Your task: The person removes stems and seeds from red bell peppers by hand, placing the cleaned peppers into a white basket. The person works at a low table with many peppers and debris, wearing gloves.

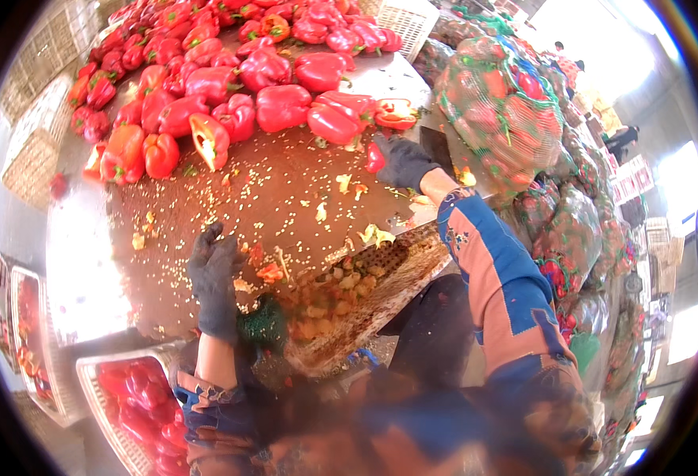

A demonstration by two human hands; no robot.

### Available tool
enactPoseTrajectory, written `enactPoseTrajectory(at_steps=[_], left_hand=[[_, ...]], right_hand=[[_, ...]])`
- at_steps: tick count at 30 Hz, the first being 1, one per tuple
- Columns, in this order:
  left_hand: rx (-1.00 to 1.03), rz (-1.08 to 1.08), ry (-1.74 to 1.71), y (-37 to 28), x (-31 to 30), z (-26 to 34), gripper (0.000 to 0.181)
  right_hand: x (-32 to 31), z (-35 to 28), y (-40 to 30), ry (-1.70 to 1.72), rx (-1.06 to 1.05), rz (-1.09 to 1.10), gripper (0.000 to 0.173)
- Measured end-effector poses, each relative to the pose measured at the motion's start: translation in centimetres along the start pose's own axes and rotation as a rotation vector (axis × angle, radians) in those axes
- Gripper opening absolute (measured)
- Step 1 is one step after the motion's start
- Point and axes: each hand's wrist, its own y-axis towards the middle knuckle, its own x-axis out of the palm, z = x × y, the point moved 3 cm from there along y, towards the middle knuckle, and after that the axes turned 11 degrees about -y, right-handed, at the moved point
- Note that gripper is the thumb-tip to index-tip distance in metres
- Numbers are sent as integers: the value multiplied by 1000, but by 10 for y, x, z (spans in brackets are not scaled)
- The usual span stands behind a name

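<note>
My right hand (405, 163), in a dark grey glove, is at the right of the metal work table (301, 157). Its fingers close around a small red piece (375, 158), probably bell pepper, partly hidden by the glove. Just beyond that wrist lies a dark flat blade-like plate (437, 147). A halved bell pepper (396, 113) lies above the fingertips. My left hand (214, 279), gloved too, hovers or rests at the table's near left with loosely bent fingers and nothing visible in it. Scattered seeds and pale core scraps (377, 235) surround both hands.
Red bell peppers (283, 108) are heaped across the far side. Below the near edge sits a container of cores (349, 285). A white crate (87, 381) of peppers stands at lower left. Full mesh sacks (498, 113) crowd the right; people (566, 68) are in the background.
</note>
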Motion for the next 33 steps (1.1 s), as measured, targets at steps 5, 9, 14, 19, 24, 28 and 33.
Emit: enactPoseTrajectory(at_steps=[5,9,14,19,24,28,33], left_hand=[[73,-90,85,-3,8,-4,44],[-69,-330,69,-10,31,-14,46],[-556,-577,-405,-36,58,-40,47],[-331,-731,-251,-7,2,-62,39],[-387,-329,-346,-19,44,-37,35],[-199,-255,-59,-26,34,-5,28],[-287,-345,-184,-25,35,-5,39]], right_hand=[[-2,20,-37,537,159,257,71],[-25,-46,-48,1755,0,247,59],[-33,-137,-79,2126,-205,227,55],[-62,-168,-104,1441,-225,396,62],[-16,-142,-103,1452,-205,242,53],[-36,-152,-115,1263,-103,359,48],[-32,-155,-109,1089,-70,358,48]])
